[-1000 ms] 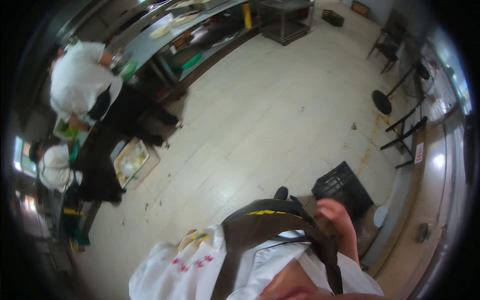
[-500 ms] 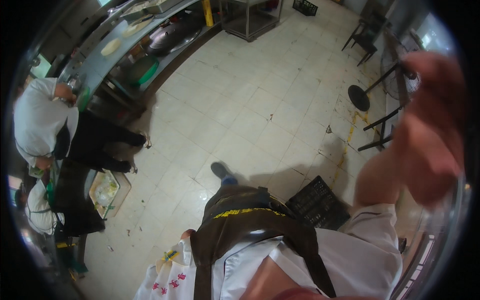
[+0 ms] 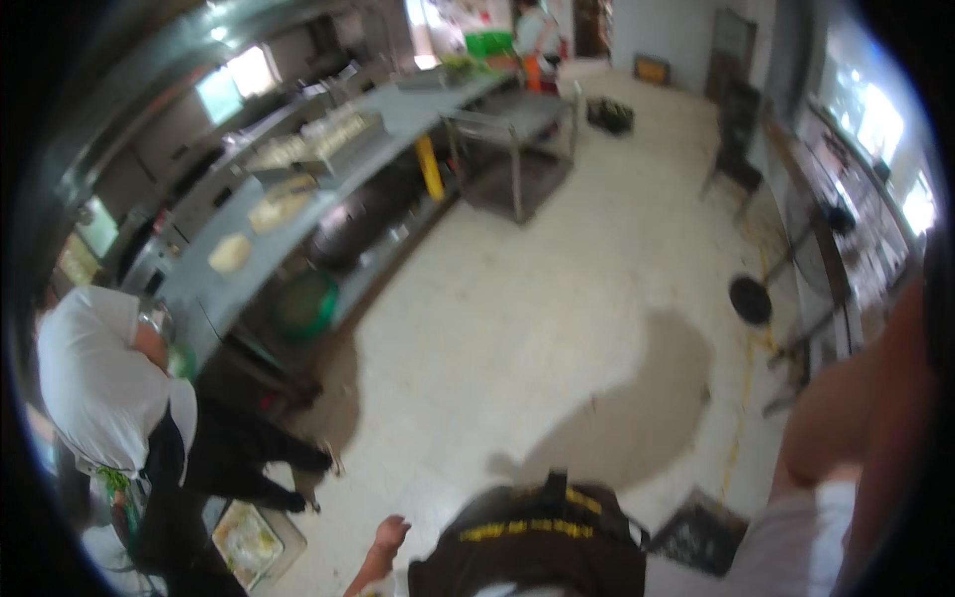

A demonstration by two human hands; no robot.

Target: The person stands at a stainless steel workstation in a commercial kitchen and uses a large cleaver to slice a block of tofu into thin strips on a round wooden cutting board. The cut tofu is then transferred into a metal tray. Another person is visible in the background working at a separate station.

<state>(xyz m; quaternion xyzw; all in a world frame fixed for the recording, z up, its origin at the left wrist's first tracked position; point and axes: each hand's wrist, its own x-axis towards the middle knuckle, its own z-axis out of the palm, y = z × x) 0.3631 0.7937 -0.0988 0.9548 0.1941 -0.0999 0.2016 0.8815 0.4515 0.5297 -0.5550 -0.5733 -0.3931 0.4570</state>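
My left hand hangs low beside my dark apron, over the tiled floor. Its fingers look loosely stretched and nothing shows in them, though the picture is blurred. On the far right my bare right arm is raised and bent close to the camera. The hand end runs into the dark rim, so its fingers and anything in them are hidden. A black plastic crate lies on the floor near my right side.
A person in white bends at the left by a long metal counter bearing dough and trays. A tray of scraps sits on the floor behind. A metal cart, a stand base and a chair stand farther off.
The view has tilted up, bringing the far room and another person into sight. My right arm has shifted toward the right rim. My left hand now shows more fully beside the apron.
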